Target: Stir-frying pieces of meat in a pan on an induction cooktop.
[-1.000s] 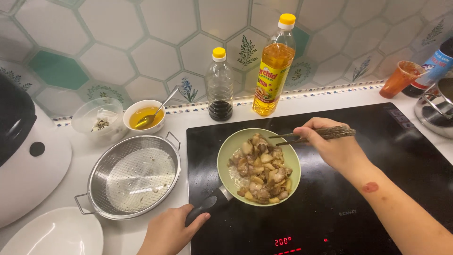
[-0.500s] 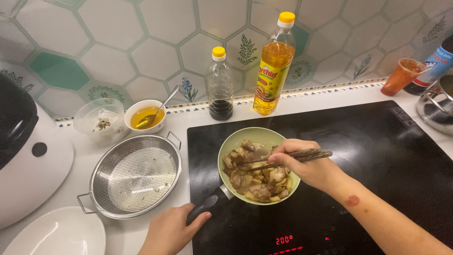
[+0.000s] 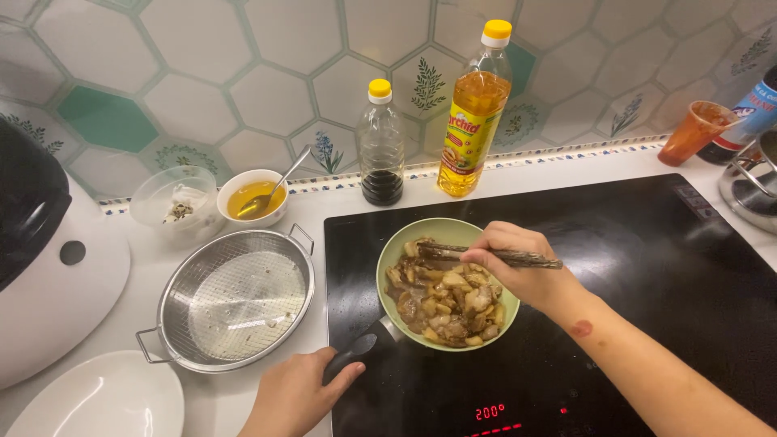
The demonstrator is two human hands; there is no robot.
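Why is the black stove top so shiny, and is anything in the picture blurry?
Head view: the black cooktop mirrors soft light, with pale glare near the pan; the metal strainer gleams too. The right hand with chopsticks looks sharp, without motion blur. Edges bend a little, like the white cooker at left.

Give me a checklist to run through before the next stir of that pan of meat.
1. Left hand holds the pan handle: ok, fingers wrapped round its end.
2. Right hand has a grip on the chopsticks: ok, tips over the food.
3. Green pan sits fully on the black cooktop: ok.
4. Food pieces all inside the rim: ok, none seen on the cooktop.
5. Oil bottle and dark sauce bottle capped and upright behind the pan: ok.
6. Whether the food is cooked through: cannot tell.
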